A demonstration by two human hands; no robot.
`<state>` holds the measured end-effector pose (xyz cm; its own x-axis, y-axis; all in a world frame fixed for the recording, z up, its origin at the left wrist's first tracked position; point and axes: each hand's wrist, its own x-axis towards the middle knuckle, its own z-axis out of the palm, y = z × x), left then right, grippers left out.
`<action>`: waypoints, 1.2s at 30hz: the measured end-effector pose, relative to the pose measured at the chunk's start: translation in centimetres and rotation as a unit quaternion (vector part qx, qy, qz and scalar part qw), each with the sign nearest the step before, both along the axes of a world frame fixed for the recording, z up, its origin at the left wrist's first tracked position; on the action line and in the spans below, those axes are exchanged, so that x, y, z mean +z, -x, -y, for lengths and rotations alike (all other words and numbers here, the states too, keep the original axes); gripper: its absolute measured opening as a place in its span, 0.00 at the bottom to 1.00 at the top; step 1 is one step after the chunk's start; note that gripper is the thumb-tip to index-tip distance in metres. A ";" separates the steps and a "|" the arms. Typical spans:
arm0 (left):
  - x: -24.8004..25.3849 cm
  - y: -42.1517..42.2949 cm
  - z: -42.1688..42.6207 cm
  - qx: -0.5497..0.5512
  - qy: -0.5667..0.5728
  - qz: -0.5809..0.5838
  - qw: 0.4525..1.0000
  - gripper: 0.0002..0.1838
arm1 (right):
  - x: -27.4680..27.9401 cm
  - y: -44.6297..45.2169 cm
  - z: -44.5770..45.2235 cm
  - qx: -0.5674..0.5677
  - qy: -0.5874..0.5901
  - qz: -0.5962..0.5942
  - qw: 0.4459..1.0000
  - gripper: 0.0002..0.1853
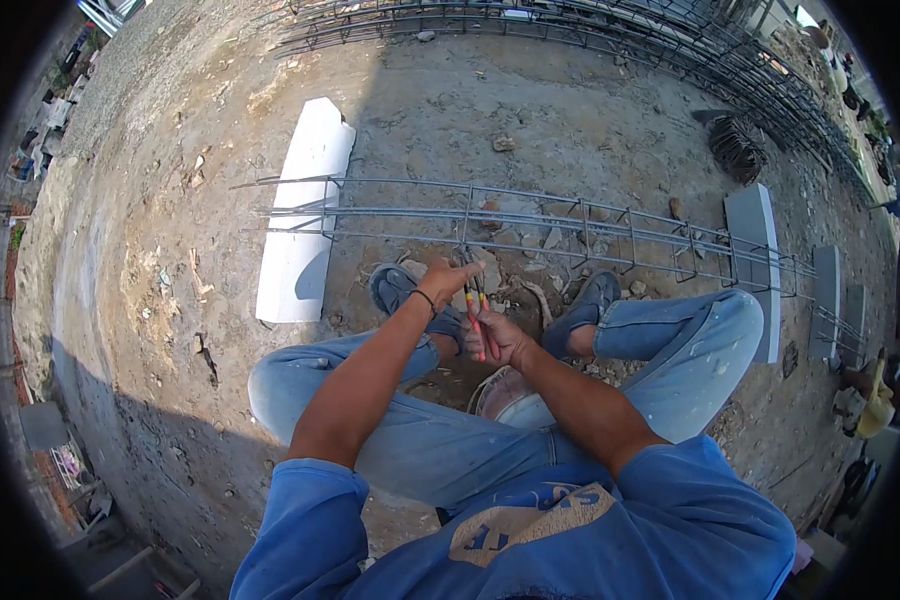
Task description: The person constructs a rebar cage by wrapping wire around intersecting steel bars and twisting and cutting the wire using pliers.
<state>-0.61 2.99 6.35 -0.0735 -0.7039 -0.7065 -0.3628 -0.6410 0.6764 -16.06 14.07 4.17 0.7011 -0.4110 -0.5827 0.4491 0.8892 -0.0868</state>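
Note:
My right hand (500, 340) is closed around the red and yellow handles of a pair of pincers (479, 318), whose head points toward a long steel rebar cage (530, 216). The left hand (445, 281), with a dark band at its wrist, is closed beside the pincers' head, just short of the cage's near bar. Whatever lies in its fingers is too small to make out. The cage runs left to right across my view, with stirrups around its long bars. Its left end rests on a white block (302, 215), its right part on a grey-white block (755, 260).
My shoes (592, 310) stand on rough dirt on both sides of my hands, among stones and rubble. Under me is a round pail-like seat (515, 397). More rebar cages (660, 45) lie along the far side. A bundle of dark wire (738, 148) stands at the right.

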 end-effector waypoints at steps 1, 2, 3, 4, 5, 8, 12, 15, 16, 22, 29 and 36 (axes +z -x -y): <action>-1.2 0.6 0.2 -0.001 0.004 0.000 1.000 0.29 | -0.5 0.5 0.3 0.019 0.001 0.111 0.994 0.16; -2.5 1.2 0.1 0.038 -0.041 -0.046 0.997 0.25 | -1.1 0.7 0.1 0.024 0.023 0.099 0.994 0.15; -2.7 1.5 -0.3 0.078 -0.087 -0.091 0.989 0.21 | -1.2 0.7 0.0 0.024 0.023 0.099 0.995 0.15; -2.9 1.7 -0.6 0.079 -0.087 -0.092 0.989 0.21 | -1.4 0.7 0.1 0.038 0.032 0.059 0.997 0.14; -3.0 1.8 -1.0 0.069 -0.096 -0.143 0.983 0.18 | -1.5 0.9 0.1 0.053 0.041 0.018 0.998 0.13; -3.6 3.2 -1.9 0.055 -0.052 -0.168 0.983 0.14 | -1.4 1.1 0.4 0.064 0.136 -0.190 0.970 0.15; -4.5 4.2 -2.1 0.057 0.011 -0.197 0.979 0.13 | 2.3 1.2 -0.2 0.176 0.342 -0.627 0.678 0.17; -2.4 5.4 -2.1 0.144 -0.045 -0.257 0.955 0.13 | 3.2 1.2 -1.1 0.141 0.413 -0.808 0.396 0.20; -2.4 5.6 -2.1 0.142 -0.043 -0.256 0.955 0.13 | 3.0 2.2 -0.6 0.160 0.424 -0.782 0.428 0.19; -4.4 5.3 -1.3 0.087 -0.083 -0.279 0.953 0.18 | 1.4 5.4 1.0 0.147 0.491 -0.700 0.497 0.16; -1.1 4.4 -1.6 0.172 -0.118 -0.255 0.944 0.20 | 1.5 2.9 0.2 0.008 0.080 -0.151 0.985 0.13; -5.1 3.7 -1.8 0.193 -0.069 -0.242 0.948 0.17 | 2.4 1.6 -0.8 0.023 0.014 -0.053 0.998 0.17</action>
